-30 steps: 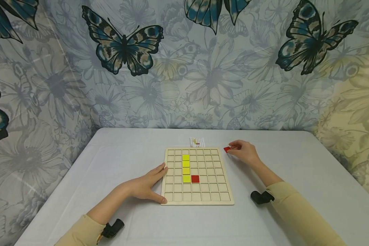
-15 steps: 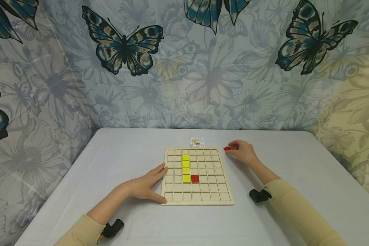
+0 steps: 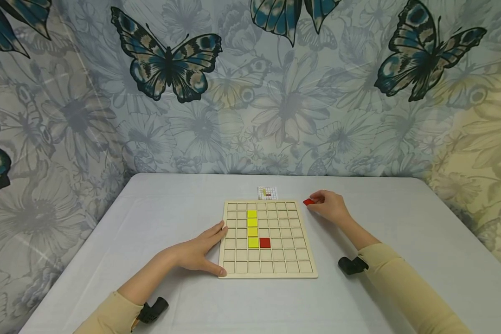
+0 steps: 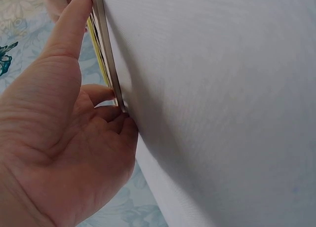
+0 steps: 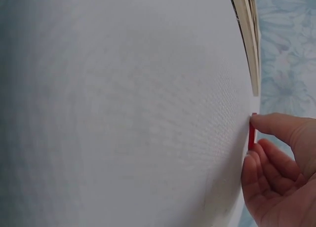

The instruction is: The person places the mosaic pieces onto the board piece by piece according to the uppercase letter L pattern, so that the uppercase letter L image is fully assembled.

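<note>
A pale wooden grid board lies on the table, with a column of yellow square tiles in its cells and one red tile beside the lowest of them. My left hand rests at the board's left edge, thumb at the near corner and fingers spread further up. Past the board's far right corner, my right hand pinches another red tile between thumb and fingers. In the right wrist view this red tile is seen edge-on, at the table surface.
A small printed card with a coloured grid pattern lies just behind the board. White cloth covers the table. Behind it hangs a butterfly-patterned backdrop. Black wrist cameras are worn on both arms.
My right hand has shifted very slightly left with the red tile, whose tilt has changed a little. The left hand, the board and its tiles stay where they were.
</note>
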The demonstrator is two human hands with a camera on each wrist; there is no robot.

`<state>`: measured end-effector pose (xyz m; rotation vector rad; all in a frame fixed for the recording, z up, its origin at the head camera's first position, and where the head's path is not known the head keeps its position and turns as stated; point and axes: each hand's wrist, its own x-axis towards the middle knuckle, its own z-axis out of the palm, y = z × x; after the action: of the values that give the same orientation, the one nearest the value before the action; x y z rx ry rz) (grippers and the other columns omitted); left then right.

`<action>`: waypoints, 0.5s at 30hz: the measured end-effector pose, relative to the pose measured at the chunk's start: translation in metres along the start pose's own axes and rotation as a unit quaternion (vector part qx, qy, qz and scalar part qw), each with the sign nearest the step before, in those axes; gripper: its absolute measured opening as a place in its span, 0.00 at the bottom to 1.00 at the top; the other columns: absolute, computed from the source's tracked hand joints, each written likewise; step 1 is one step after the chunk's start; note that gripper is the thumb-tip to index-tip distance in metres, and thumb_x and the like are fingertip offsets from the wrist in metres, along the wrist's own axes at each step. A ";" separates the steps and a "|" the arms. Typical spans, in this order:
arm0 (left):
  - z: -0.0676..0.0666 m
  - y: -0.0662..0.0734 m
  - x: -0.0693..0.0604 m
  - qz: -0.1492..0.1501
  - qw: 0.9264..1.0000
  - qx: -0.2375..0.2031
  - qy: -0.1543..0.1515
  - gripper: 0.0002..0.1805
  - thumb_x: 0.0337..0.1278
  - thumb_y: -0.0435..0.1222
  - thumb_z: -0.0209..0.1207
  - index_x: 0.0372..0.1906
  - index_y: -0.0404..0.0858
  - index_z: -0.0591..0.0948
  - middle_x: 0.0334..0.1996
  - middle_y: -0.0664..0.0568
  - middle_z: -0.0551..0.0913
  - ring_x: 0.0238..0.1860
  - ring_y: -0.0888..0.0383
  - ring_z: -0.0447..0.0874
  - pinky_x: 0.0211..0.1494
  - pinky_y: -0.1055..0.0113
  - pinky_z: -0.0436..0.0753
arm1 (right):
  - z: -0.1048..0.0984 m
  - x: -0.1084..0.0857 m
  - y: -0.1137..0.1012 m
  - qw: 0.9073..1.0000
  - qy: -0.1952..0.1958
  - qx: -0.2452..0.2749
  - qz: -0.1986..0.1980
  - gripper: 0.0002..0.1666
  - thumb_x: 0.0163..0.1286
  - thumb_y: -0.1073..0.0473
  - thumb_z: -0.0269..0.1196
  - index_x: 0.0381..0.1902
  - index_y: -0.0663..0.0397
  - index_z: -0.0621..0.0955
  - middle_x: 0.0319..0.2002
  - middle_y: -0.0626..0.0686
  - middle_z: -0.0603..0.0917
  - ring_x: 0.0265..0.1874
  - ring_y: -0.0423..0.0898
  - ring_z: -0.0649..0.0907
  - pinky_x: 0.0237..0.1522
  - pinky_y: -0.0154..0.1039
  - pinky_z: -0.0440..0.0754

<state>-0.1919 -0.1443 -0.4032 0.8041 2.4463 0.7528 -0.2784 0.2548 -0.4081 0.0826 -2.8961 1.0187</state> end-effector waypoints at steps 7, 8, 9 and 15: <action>0.000 0.000 0.000 0.002 1.000 0.000 0.000 0.63 0.46 0.57 0.70 0.78 0.36 0.46 0.78 0.45 0.35 0.77 0.48 0.33 0.74 0.48 0.49 | -0.002 -0.001 -0.001 1.000 -0.001 0.009 0.014 0.22 0.63 0.59 0.68 0.51 0.67 0.81 0.42 0.61 0.85 0.41 0.55 0.82 0.41 0.46 0.80; 0.000 0.000 0.000 0.002 1.000 0.000 0.000 0.63 0.46 0.57 0.70 0.78 0.36 0.46 0.78 0.45 0.35 0.77 0.48 0.33 0.74 0.48 0.49 | -0.002 -0.001 -0.001 1.000 -0.001 0.009 0.014 0.22 0.63 0.58 0.68 0.51 0.67 0.81 0.42 0.61 0.85 0.41 0.55 0.82 0.41 0.45 0.80; 0.000 0.000 0.000 0.002 1.000 0.000 0.000 0.63 0.46 0.57 0.70 0.78 0.36 0.46 0.78 0.45 0.35 0.77 0.48 0.33 0.74 0.48 0.49 | -0.002 -0.001 -0.001 1.000 -0.001 0.010 0.014 0.22 0.63 0.58 0.68 0.51 0.67 0.81 0.42 0.61 0.85 0.41 0.55 0.82 0.41 0.45 0.80; 0.000 0.000 0.000 -0.001 1.000 0.000 0.000 0.63 0.47 0.57 0.70 0.78 0.37 0.46 0.78 0.46 0.35 0.77 0.48 0.32 0.74 0.49 0.49 | -0.002 -0.002 -0.001 1.000 0.003 0.020 0.014 0.22 0.62 0.58 0.69 0.51 0.67 0.81 0.41 0.61 0.85 0.40 0.54 0.83 0.38 0.40 0.79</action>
<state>-0.1921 -0.1444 -0.4033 0.8010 2.4479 0.7511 -0.2767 0.2552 -0.4062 0.0418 -2.8799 1.0788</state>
